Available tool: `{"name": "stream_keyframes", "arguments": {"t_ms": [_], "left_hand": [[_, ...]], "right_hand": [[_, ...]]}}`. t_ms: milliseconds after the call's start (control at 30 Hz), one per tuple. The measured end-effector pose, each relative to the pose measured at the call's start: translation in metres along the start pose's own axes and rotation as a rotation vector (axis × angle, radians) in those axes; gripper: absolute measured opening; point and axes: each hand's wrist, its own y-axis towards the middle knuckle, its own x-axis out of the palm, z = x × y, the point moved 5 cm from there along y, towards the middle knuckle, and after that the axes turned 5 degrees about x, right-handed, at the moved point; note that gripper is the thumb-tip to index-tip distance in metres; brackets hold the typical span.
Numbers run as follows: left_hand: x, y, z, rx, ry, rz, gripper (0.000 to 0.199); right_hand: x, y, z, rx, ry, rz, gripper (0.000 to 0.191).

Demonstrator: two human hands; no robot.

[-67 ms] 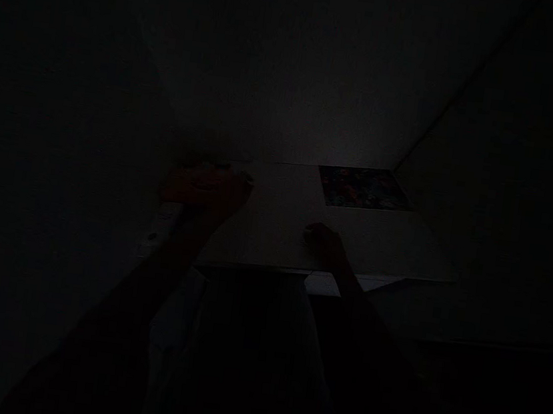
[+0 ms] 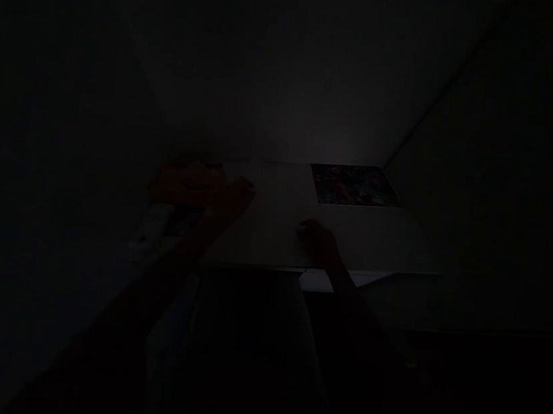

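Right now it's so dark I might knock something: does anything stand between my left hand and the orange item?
Nothing visible does. Your left hand is right beside the orange item, though the gloom hides whether they touch. A pale item lies on the orange item's near side, not between the two.

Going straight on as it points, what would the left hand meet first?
Most likely the wall beyond the tabletop: the left hand points forward and somewhat right. The picture is very dark and height is hard to judge, so the tabletop itself could come first.
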Motion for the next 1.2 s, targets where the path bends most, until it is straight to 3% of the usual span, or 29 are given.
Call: {"name": "stream_keyframes", "arguments": {"t_ms": [167,267,333,433,600,733,833,1067,1200], "left_hand": [[0.063,-0.061,0.033,-0.012,-0.184,-0.148,0.023],[0.079,-0.085,0.036,-0.029,-0.224,-0.216,0.043],[0.078,-0.091,0.033,-0.038,-0.24,-0.217,0.051],[0.072,-0.091,0.032,-0.028,-0.217,-0.237,0.045],[0.07,-0.091,0.045,0.155,-0.042,-0.252,0.038],[0.072,-0.093,0.05,0.21,0.01,-0.263,0.04],[0.07,-0.092,0.044,0.132,-0.031,-0.26,0.035],[0.057,-0.091,0.022,-0.195,-0.311,-0.102,0.026],[0.053,-0.092,0.02,-0.283,-0.373,-0.057,0.028]], "right_hand": [[0.001,0.002,0.002,0.021,0.115,0.05,0.065],[0.0,0.003,0.004,0.018,0.163,0.078,0.091],[-0.001,0.003,0.004,0.007,0.18,0.08,0.095],[0.0,0.002,0.001,-0.051,0.224,0.041,0.089],[0.008,-0.007,-0.01,-0.167,0.299,-0.051,0.102],[0.015,-0.014,-0.019,-0.197,0.214,-0.163,0.097],[0.018,-0.014,-0.017,-0.188,0.16,-0.159,0.093],[0.022,-0.002,0.001,-0.219,0.084,0.089,0.088],[0.022,-0.009,-0.006,-0.241,-0.046,0.066,0.075]]}}
